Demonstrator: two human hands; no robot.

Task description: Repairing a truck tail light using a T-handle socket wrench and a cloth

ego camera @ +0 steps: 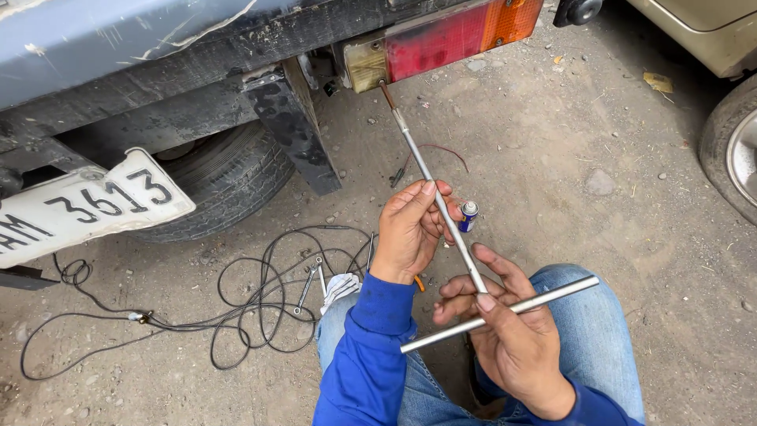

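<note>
A long silver T-handle wrench (pixel 430 177) reaches from my lap up to the underside of a red and orange tail lamp (pixel 441 39) on a vehicle's rear. My left hand (pixel 410 229) is wrapped around the middle of its shaft. Lower down, my right hand (pixel 505 331) grips the joint where the shaft meets the metal cross handle (pixel 552 296). The wrench tip touches a rusty fitting just below the lamp. My blue sleeves and jeans fill the bottom of the view.
Loose black cable (pixel 252 300) lies coiled on the dirt beside pliers (pixel 309 284) and a white rag (pixel 341 285). A small blue spray can (pixel 468 215) stands near my left hand. A spare tyre (pixel 225 177) and white number plate (pixel 87 207) hang at left. Another car's wheel (pixel 733 150) is at right.
</note>
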